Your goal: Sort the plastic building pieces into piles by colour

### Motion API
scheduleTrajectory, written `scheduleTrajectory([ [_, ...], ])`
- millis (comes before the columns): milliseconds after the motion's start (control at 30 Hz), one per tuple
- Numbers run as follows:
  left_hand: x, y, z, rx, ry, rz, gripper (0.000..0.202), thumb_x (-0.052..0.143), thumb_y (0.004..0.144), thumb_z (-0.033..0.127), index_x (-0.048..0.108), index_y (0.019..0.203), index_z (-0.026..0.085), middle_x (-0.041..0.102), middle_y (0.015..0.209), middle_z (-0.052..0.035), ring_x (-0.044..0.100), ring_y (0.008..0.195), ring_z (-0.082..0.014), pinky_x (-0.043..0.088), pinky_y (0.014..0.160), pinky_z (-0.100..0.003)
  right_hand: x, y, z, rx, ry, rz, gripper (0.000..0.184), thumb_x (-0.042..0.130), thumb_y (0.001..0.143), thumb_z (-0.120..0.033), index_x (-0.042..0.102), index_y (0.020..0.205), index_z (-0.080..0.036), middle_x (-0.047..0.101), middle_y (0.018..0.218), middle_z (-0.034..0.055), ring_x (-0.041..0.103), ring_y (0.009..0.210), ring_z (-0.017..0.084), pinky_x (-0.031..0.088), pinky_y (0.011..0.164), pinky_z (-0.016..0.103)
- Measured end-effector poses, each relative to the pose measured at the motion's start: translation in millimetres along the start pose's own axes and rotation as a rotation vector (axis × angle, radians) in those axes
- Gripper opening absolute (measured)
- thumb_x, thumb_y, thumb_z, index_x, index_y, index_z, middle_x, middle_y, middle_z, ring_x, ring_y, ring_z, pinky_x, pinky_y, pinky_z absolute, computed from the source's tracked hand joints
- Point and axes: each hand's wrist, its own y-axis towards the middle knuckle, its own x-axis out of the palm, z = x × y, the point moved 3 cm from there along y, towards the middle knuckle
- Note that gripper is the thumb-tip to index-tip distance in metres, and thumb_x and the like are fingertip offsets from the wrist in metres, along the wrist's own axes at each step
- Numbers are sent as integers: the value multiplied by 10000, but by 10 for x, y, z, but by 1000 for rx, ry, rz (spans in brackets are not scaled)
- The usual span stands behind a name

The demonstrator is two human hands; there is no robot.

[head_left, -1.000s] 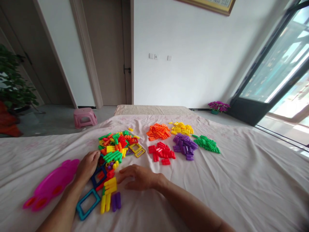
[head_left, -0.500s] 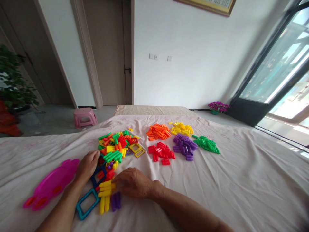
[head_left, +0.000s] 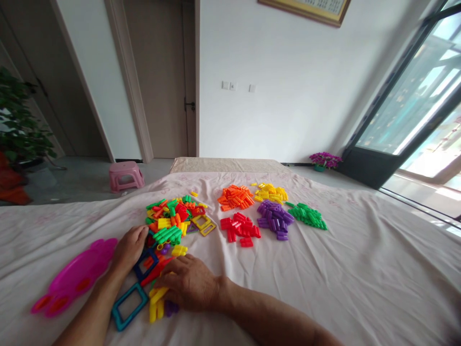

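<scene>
My left hand (head_left: 132,246) rests at the left edge of a mixed pile of plastic building blocks (head_left: 173,216), its fingers curled and their tips hidden. My right hand (head_left: 189,282) reaches over the near end of the pile, palm down, its bent fingers closed on yellow tube-shaped blocks (head_left: 157,302). Purple blocks (head_left: 170,308) lie partly under that hand. Between my hands are a dark blue square frame (head_left: 137,273), red blocks (head_left: 155,271) and green blocks (head_left: 167,235). A teal square frame (head_left: 117,315) lies beside my left forearm.
Sorted heaps of orange (head_left: 236,197), yellow (head_left: 272,193), red (head_left: 239,227), purple (head_left: 275,216) and green blocks (head_left: 308,215) lie to the right on the pale cloth (head_left: 324,278). A magenta plastic tray (head_left: 77,269) lies at left. Beyond stands a pink stool (head_left: 126,175).
My right hand has moved slightly left and toward me, now covering part of the yellow and purple blocks. A yellow piece shows above its knuckles. My left hand has hardly moved.
</scene>
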Motion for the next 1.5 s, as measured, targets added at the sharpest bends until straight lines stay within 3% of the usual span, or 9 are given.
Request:
scheduleTrajectory([
  [167,10,4,-12,7,-7,-10,463,317,905,472,661,1040,192,708,1149,-110,640,1087,-226,468,933,-308,-124,-32,90,86,95,46,293,517,955,-409,625,1167,-239,649,1151,48,587,1022,170,443,937,285],
  [267,18,13,-24,13,-15,-14,449,318,905,464,654,1033,196,708,1146,-109,636,1096,-219,463,947,-307,-308,-63,269,189,189,158,246,555,937,-345,640,1130,-219,663,1077,57,605,983,163,469,879,261],
  [400,39,25,-59,12,-24,-6,428,328,901,460,649,1018,202,708,1143,-111,637,1092,-219,459,960,-316,-587,-199,784,462,297,419,212,624,871,-324,681,1023,-188,659,970,58,609,797,140,489,731,242],
  [567,60,27,-103,5,-35,0,406,352,891,463,645,1004,206,722,1111,-106,653,1052,-229,480,921,-318,-863,-632,1583,819,494,706,302,599,815,-392,671,940,-127,651,764,37,604,676,150,492,631,257],
  [833,84,42,-138,-15,-56,-21,440,345,886,486,646,1016,192,718,1128,-109,656,1074,-241,490,923,-313,-1449,-1265,2425,960,818,1403,344,694,575,-311,594,870,-163,645,828,37,649,797,168,549,728,280],
  [933,81,45,-138,-17,-59,-22,444,351,881,484,644,1027,184,715,1136,-112,654,1081,-241,481,942,-313,-1528,-1318,2503,972,822,1513,430,662,572,-254,568,986,-188,644,955,42,654,882,159,553,775,279],
  [1067,58,36,-107,-17,-41,-26,454,339,888,480,644,1030,175,712,1134,-122,654,1073,-242,478,941,-315,-1302,-1180,2336,937,864,1389,445,648,586,-248,611,1023,-170,673,971,57,665,836,164,560,777,317],
  [1267,27,10,-49,-13,-24,-26,494,303,911,477,648,1064,158,703,1145,-123,643,1079,-233,472,935,-313,-729,-579,1663,765,891,785,315,646,667,-285,671,952,-153,711,877,47,655,745,146,541,718,297],
  [1500,13,-2,-5,-4,-12,-14,488,298,918,468,658,1060,169,698,1150,-111,627,1092,-220,451,947,-303,-547,-141,715,382,592,261,183,610,831,-223,711,973,-165,718,898,44,650,768,139,509,727,256],
])
